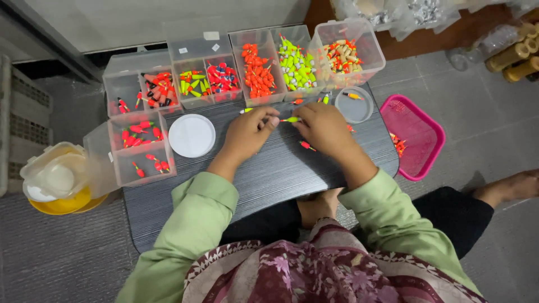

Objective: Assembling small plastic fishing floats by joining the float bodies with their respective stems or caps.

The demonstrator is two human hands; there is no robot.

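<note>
We are sitting at a low dark worktop [269, 174], looking down at our hands, which are meeting near its far middle. Our left hand [247, 133] and our right hand [324, 128] are pinching the two ends of a small yellow-green float [291, 119], holding it between fingertips just above the surface, so both hands are closing on the same piece. A red float [306, 146] is lying loose on the worktop just beside our right hand. Along the far edge, clear plastic bins are standing in a row: one bin [257, 67] is holding orange-red floats, the next bin [296, 63] is holding yellow-green and white ones, and a tilted box [348, 53] is holding tan and orange pieces. Further left, a divided bin [208, 78] is carrying green-and-red floats in one compartment and red-and-blue ones in the other, and a bin [143, 88] beside it is holding dark-tipped red floats. Nearer on the left, another clear bin [140, 148] is holding a scatter of red floats. A white round lid [192, 135] is lying between that bin and our left hand, and a small clear round dish [354, 105] with one float in it is sitting just beyond our right hand. A pink tray [414, 136] is resting on the floor to the right, with a few red pieces in it. A lidded yellow tub [56, 179] is standing off the left edge.
</note>
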